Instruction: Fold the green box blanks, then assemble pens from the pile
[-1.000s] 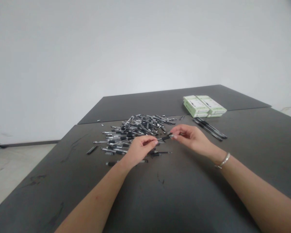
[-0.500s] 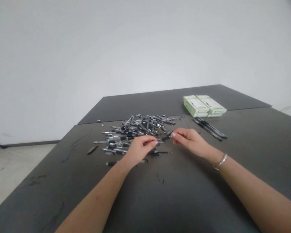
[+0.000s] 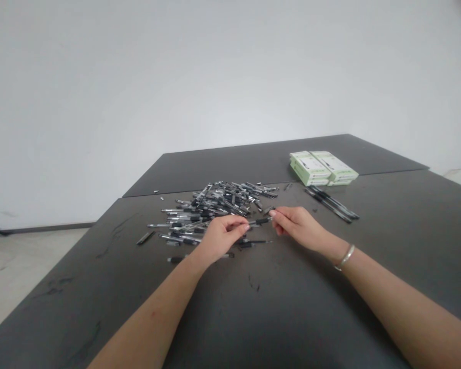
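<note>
My left hand (image 3: 223,237) is closed, thumb and fingers pinching a pen (image 3: 260,221) with a black grip section. The pen lies roughly level between my two hands, its grip part showing in the gap. At its other end my right hand (image 3: 297,225) is closed too, fingertips pinched at the pen's tip; any small part inside them is hidden. Behind and left of my hands spreads a large pile of pens (image 3: 223,197), clear with black grips. Another pen (image 3: 175,260) lies partly hidden under my left forearm.
Green-and-white boxes (image 3: 322,168) are stacked at the back right of the dark table (image 3: 276,307). Several pens (image 3: 332,203) lie side by side in front of them. A loose black pen cap (image 3: 145,237) lies left of the pile. A pale wall (image 3: 230,77) stands behind.
My right hand has shifted very slightly left and down, turning a little at the wrist. My left hand keeps its hold on the pen, and the pile looks the same.
</note>
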The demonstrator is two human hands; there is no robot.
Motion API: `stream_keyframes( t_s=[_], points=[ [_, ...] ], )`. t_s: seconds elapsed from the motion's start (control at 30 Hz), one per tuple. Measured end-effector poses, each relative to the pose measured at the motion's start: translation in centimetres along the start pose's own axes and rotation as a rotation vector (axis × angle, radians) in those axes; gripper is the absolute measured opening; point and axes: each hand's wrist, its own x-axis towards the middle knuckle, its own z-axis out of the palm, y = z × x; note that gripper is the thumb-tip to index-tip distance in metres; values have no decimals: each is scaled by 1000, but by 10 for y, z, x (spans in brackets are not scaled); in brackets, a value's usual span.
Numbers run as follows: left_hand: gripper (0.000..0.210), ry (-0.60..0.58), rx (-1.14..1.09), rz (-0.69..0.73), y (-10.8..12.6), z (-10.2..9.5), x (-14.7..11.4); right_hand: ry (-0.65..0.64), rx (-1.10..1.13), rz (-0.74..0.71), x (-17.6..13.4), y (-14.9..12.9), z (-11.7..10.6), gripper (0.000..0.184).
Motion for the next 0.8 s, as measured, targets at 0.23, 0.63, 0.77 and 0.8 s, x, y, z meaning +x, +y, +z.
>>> stream_keyframes(
  t_s=[0.23, 0.63, 0.77, 0.8],
  points=[
    [24, 21, 16, -17, 1, -1, -1, 19, 63, -70, -1, -2, -3, 25],
    [23, 17, 13, -8, 0, -1, 0, -12, 120, -34, 0, 3, -1, 33],
    [20, 23, 39, 18, -1, -2, 1, 9, 69, -51, 0, 0, -1, 27],
    [18, 31, 48, 35, -2, -2, 1, 8, 59, -43, 0, 0, 0, 28]
  ],
)
